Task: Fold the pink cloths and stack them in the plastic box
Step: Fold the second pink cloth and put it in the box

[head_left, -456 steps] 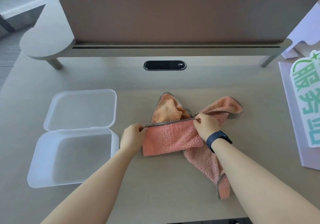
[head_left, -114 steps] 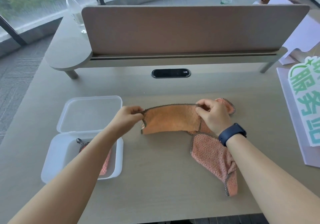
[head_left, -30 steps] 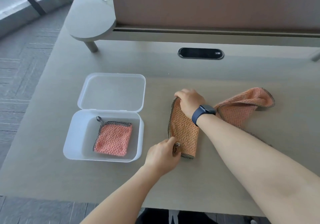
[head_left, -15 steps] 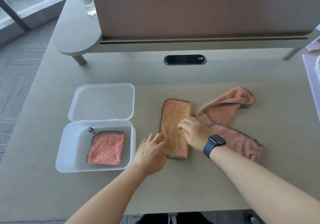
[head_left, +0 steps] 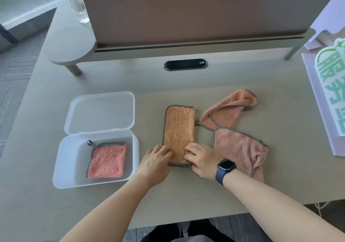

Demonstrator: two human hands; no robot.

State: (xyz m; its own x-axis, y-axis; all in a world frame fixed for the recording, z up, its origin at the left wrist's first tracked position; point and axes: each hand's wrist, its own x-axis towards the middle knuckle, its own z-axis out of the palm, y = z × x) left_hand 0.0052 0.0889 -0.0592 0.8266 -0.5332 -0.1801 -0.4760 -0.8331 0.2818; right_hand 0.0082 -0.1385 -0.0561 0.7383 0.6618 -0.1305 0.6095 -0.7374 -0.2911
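A half-folded orange-pink cloth (head_left: 178, 129) lies as a long strip in the middle of the table. My left hand (head_left: 155, 164) grips its near left corner and my right hand (head_left: 202, 159) grips its near right corner. A clear plastic box (head_left: 73, 180) stands open at the left with its lid (head_left: 100, 111) laid back. One folded pink cloth (head_left: 107, 160) lies flat inside it. An unfolded pink cloth (head_left: 239, 148) lies crumpled to the right of the strip.
A desk divider on a raised shelf (head_left: 186, 43) spans the back. A water bottle (head_left: 74, 0) stands at the back left. A black cable port (head_left: 185, 64) sits behind the cloths. A white sign with green characters (head_left: 332, 92) lies at the right edge.
Both hands slid down the strip to its near end and now pinch its two near corners. The view shifted slightly.
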